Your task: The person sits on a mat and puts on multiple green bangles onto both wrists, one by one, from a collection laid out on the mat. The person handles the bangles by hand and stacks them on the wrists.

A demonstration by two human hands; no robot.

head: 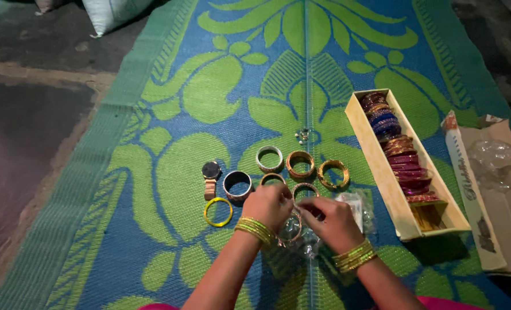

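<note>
Already laid out on the blue-and-green mat (169, 86): a white bangle (269, 158), two gold bangles (300, 164) (333, 174) beside it, a wide silver bangle (237, 185), a thin yellow bangle (217, 212), and a wristwatch (211, 178) at the left end of the row. Two more rings sit just above the knuckles, partly hidden.

Both hands meet at the lower centre. Left hand (274, 206) and right hand (330, 223) are closed, fingers curled, around a gold bangle (293, 229) and crinkled clear plastic wrap (356, 206); which hand pinches the ring and which the wrap cannot be told, the fingers overlap. Each wrist wears its own stack of yellow-green bangles.

To the right, a long cream box (376, 161) is nearly full of bangles in maroon, blue and gold (packed on edge, in one line). Its lid (468, 189) lies beside it, with more clear wrap on top.

Judgement: roughly eight pieces are out and spread, one is being freed from wrapping, and the bulk remains boxed, so the laying-out looks to be at an early stage.
</note>
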